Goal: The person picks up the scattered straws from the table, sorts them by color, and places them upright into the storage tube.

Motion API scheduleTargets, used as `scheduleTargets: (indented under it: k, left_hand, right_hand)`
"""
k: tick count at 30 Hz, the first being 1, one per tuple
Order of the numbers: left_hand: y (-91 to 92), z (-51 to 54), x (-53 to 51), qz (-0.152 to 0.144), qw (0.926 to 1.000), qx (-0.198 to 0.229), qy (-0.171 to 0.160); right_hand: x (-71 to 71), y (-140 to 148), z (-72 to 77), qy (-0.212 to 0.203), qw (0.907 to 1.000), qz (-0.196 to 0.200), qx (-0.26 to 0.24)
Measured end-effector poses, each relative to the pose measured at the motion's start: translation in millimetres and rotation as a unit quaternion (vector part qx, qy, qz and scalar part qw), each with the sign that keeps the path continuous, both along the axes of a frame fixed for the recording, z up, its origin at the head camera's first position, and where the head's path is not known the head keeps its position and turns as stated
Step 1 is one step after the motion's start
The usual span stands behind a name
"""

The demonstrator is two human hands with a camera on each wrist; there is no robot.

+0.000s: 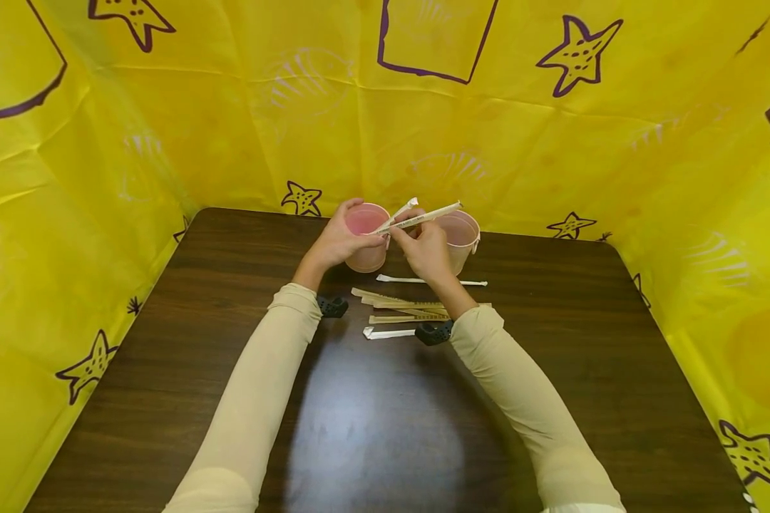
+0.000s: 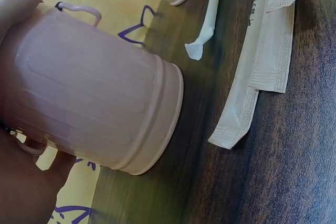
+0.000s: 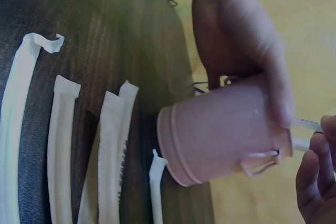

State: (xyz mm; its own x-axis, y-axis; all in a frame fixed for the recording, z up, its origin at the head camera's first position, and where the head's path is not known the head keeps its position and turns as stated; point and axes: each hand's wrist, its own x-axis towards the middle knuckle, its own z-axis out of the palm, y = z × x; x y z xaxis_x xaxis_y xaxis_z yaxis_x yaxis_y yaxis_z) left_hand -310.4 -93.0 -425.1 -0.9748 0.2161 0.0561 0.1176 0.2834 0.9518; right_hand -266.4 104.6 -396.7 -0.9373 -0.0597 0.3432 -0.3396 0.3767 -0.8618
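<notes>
My left hand [image 1: 336, 242] grips a small pink bucket [image 1: 366, 258] by its side, with the thumb near the rim. Its side and a small handle fill much of the left wrist view. My right hand [image 1: 427, 251] pinches a printed paper-wrapped straw [image 1: 439, 213] at the bucket's mouth. A white-wrapped straw [image 1: 406, 207] slants up beside it from the rim; whether the fingers also hold this one I cannot tell. Behind the right hand stands a second pink bucket [image 1: 463, 249]. The lower ends of both straws are partly hidden by the left thumb and rim.
Several paper-wrapped straws [image 1: 398, 304] lie in a loose pile under the right forearm. One white-wrapped straw [image 1: 398, 280] lies behind them, another [image 1: 388, 333] in front. The brown table [image 1: 372, 434] meets a yellow patterned cloth [image 1: 359, 135] at its back and sides.
</notes>
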Motion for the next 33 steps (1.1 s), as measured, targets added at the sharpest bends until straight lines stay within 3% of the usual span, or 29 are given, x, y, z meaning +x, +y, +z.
scheduleTargets:
  k: [11, 20, 26, 33]
  left_hand:
    - [-1.9, -0.9, 0.0, 0.000, 1.0000, 0.001, -0.005]
    - [-0.4, 0.3, -0.3, -0.003, 1.0000, 0.002, -0.005]
    - [-1.0, -1.5, -1.9, 0.000, 1.0000, -0.007, -0.004]
    - [-0.7, -1.1, -1.5, 0.005, 0.9999, -0.013, -0.008]
  right_hand:
    - [2.7, -4, -4.2, -0.030, 0.9991, 0.021, 0.022]
    - [4.4, 0, -10.6, -0.053, 0.9965, 0.013, 0.064]
    - [17.3, 12, -14.5, -0.060, 0.9922, 0.021, 0.107]
    - [39.1, 33, -17.3, -0.070, 0.9812, 0.056, 0.171]
